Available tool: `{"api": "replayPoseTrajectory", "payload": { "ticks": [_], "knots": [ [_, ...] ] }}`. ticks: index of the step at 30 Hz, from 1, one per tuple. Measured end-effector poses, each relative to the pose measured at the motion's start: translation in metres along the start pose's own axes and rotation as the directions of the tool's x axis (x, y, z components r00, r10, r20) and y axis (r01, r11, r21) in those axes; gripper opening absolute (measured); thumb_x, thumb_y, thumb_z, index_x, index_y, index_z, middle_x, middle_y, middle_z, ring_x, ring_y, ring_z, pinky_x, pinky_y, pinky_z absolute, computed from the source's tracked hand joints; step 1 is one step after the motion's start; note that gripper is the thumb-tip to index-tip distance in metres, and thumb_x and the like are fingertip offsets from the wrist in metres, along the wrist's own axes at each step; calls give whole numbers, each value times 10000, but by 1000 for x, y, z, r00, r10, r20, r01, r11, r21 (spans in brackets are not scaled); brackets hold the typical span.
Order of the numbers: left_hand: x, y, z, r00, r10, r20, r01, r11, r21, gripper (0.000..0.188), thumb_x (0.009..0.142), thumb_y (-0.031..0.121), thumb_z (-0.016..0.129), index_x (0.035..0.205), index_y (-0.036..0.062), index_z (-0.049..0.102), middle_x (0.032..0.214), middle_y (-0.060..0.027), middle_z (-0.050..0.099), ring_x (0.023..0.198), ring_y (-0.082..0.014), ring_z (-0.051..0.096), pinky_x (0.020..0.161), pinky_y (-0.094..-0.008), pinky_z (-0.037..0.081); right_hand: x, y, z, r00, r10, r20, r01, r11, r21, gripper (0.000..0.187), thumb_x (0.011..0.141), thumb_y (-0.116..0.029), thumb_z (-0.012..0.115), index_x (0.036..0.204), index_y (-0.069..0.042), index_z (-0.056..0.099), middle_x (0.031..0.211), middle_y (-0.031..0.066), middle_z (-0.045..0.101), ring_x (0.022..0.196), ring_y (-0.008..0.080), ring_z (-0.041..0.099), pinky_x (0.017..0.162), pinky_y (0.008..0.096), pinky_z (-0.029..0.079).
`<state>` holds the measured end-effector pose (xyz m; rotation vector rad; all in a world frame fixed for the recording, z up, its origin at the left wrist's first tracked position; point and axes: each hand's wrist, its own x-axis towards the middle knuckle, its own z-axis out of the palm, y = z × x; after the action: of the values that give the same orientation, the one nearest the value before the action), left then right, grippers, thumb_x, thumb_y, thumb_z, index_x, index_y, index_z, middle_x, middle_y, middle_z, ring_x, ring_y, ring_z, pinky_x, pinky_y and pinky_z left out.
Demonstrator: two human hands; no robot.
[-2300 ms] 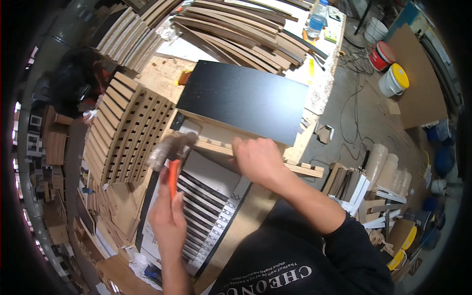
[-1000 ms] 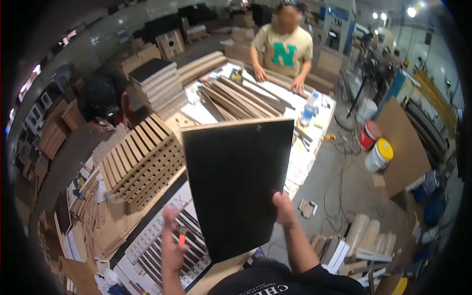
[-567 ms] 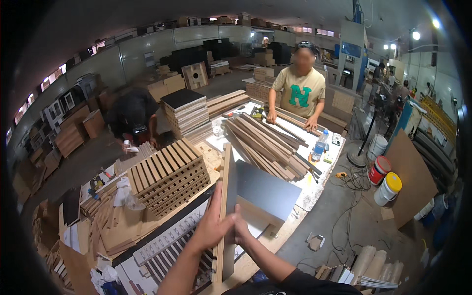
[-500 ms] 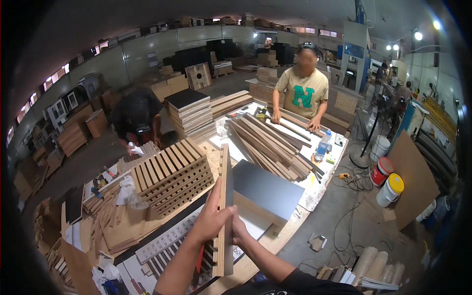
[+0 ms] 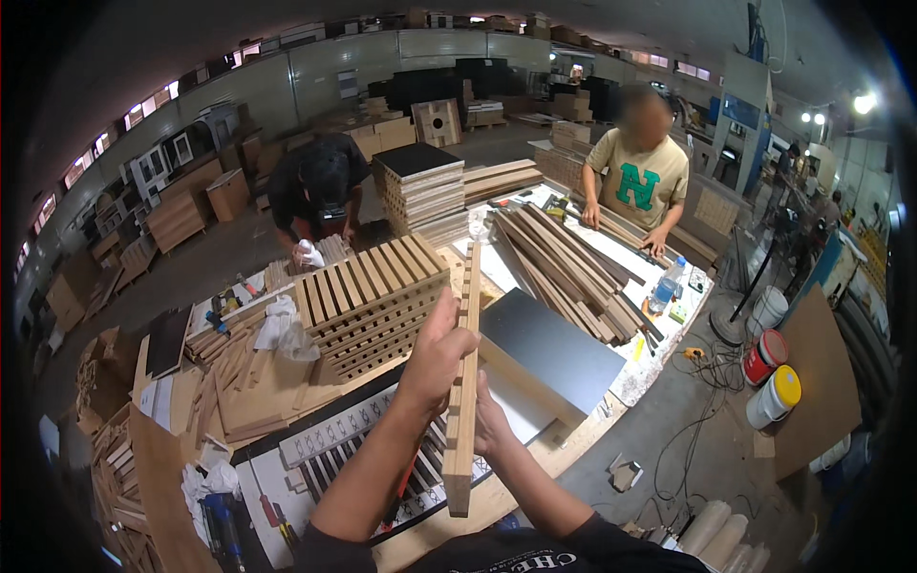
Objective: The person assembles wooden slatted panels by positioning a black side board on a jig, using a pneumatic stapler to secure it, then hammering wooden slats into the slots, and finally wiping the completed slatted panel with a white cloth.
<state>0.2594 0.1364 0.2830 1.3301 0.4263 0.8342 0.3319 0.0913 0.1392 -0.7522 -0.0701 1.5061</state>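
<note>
A slatted wooden panel (image 5: 462, 401) stands almost edge-on between my two hands, raised above the workbench. My left hand (image 5: 435, 353) grips its notched side with the thumb across the edge. Behind the other face, my right hand (image 5: 491, 413) presses against the panel, its fingers partly hidden. Below my left forearm lies a metal-edged rack (image 5: 330, 437) with dark slats across it. Just left of the panel sits a stack of similar slatted panels (image 5: 382, 304), pale strips with dark gaps. On the right is a stack of boards with a dark smooth top (image 5: 549, 339).
Long wooden strips (image 5: 573, 272) and a water bottle (image 5: 667, 285) occupy the bench's far right. A co-worker in a tan shirt (image 5: 650, 172) stands across it; another in black (image 5: 315, 186) bends at the far left. Screwdrivers (image 5: 274, 516) lie near-left, and buckets (image 5: 774, 396) stand on the floor.
The scene has shifted rightward in the picture as the view turned left. The panel is tilted differently, its dark face now hardly showing. Both hands keep their hold.
</note>
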Motion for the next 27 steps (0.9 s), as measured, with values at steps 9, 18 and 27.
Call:
{"api": "replayPoseTrajectory", "payload": {
  "ticks": [9, 18, 27],
  "knots": [
    [-5, 1, 11, 999, -37, 21, 40, 988, -148, 702, 825, 44, 428, 1428, -83, 91, 1492, -210, 205, 1301, -201, 352, 1027, -254, 303, -20, -3, -6, 908, 79, 412, -260, 877, 404, 554, 940, -548, 297, 1174, -99, 520, 888, 78, 631, 743, 207, 644, 628, 390, 576],
    [-8, -141, -79, 968, -218, -125, 212, 976, -56, 617, 878, 423, 569, 1299, -6, 426, 1253, -176, 498, 1135, -246, 462, 941, -377, 371, -17, 36, -73, 663, -65, 746, -502, 701, 507, 819, 825, -718, 374, 1263, -28, 430, 1181, 165, 515, 1122, 275, 516, 914, 387, 451],
    [6, -102, -78, 973, 97, -210, -131, 980, -152, 328, 890, 125, 602, 1180, 1, 513, 1105, -64, 597, 999, -145, 566, 873, -287, 448, -50, -25, -122, 926, -227, 301, 215, 974, 72, 1044, 729, -826, 356, 1385, -15, 301, 1386, 194, 365, 1281, 315, 366, 1044, 411, 328]
  ]
}}
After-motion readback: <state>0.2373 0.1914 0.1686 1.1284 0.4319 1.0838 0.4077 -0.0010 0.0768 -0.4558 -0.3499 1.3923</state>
